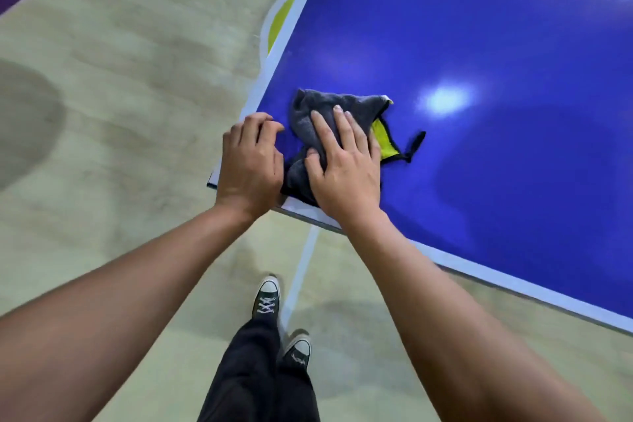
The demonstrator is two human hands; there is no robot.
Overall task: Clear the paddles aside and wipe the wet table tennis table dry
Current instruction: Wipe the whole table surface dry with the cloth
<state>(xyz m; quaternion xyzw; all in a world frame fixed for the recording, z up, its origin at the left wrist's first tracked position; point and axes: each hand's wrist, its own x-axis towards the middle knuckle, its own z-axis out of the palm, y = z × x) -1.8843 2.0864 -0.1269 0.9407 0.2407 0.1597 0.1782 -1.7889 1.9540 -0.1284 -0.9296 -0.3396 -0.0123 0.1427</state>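
A crumpled grey cloth [308, 113] with a yellow underside and black trim lies on the near left corner of the blue table tennis table [479, 44]. My right hand [342, 164] presses flat on the cloth, fingers straight and spread. My left hand [250, 158] rests on the table's corner just left of the cloth, its fingers curled, holding nothing. No paddles are in view.
The table's white edge line [274, 62] runs up to the left and along the near side. Pale wooden floor [120, 113] lies to the left and below. My legs and dark sneakers [267, 298] stand close to the near edge. Light glares on the blue surface.
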